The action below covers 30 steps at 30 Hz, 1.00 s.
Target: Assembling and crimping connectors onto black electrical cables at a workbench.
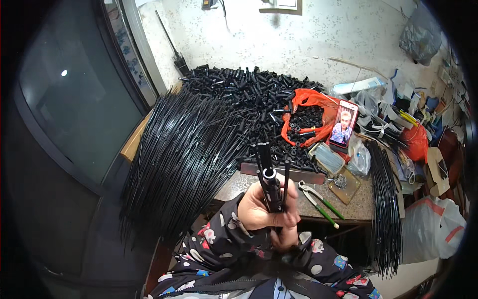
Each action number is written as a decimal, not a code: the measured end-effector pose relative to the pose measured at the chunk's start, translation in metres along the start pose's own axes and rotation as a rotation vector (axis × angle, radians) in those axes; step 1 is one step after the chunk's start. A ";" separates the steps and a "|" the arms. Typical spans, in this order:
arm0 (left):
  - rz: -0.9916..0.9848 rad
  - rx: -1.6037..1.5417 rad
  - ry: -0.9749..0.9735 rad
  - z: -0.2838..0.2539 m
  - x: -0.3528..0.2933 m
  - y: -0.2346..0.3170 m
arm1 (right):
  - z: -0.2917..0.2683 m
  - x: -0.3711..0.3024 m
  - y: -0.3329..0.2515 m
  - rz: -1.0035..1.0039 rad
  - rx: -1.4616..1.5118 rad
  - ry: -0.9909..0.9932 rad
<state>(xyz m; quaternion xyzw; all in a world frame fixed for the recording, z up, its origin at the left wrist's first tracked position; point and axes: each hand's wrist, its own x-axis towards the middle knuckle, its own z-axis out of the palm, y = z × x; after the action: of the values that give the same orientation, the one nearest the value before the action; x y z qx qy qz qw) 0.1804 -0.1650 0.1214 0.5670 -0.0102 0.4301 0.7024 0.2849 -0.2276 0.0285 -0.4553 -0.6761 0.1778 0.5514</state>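
Observation:
Just in front of my body, both hands work on a black tube with rods (272,185), which looks like part of a folded umbrella frame. It stands nearly upright, with a pale ring at its open upper end and thin black rods rising around it. My left hand (255,205) is wrapped round the tube, fingers closed. Lower down, my right hand (285,236) is closed close under the left one; its fingers are partly hidden and blurred, and what they grip cannot be made out. Behind the tube lies a large heap of short black tubular parts (234,82).
Long black rods (174,149) spread over the table's left side; another bundle (386,209) hangs over the right edge. Green-handled pincers (321,202) lie near the front edge. Beyond are an orange-red bag (326,107) of small black parts, a propped phone (344,124) and a clear box (326,158).

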 end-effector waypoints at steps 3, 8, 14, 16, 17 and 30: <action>-0.069 0.018 -0.017 -0.003 -0.004 0.003 | -0.011 -0.006 0.028 -0.064 0.059 -0.286; -0.033 0.170 0.249 -0.002 -0.023 0.010 | -0.052 0.000 0.033 -0.009 -0.173 -0.214; -0.089 0.415 0.349 -0.008 -0.024 -0.004 | -0.083 -0.051 0.082 0.245 -1.216 -0.173; -0.100 0.348 0.346 -0.007 -0.024 -0.013 | -0.080 -0.051 0.088 0.399 -1.266 -0.263; -0.090 0.265 0.347 -0.007 -0.023 -0.015 | -0.078 -0.053 0.089 0.402 -1.250 -0.229; -0.001 0.214 0.446 -0.029 -0.023 -0.029 | -0.115 0.001 -0.031 -0.149 -0.445 -0.244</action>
<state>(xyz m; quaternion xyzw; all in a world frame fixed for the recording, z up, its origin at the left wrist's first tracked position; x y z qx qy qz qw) 0.1700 -0.1549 0.0763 0.5293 0.1909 0.5430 0.6233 0.3766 -0.2729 0.0904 -0.4893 -0.7917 0.0371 0.3638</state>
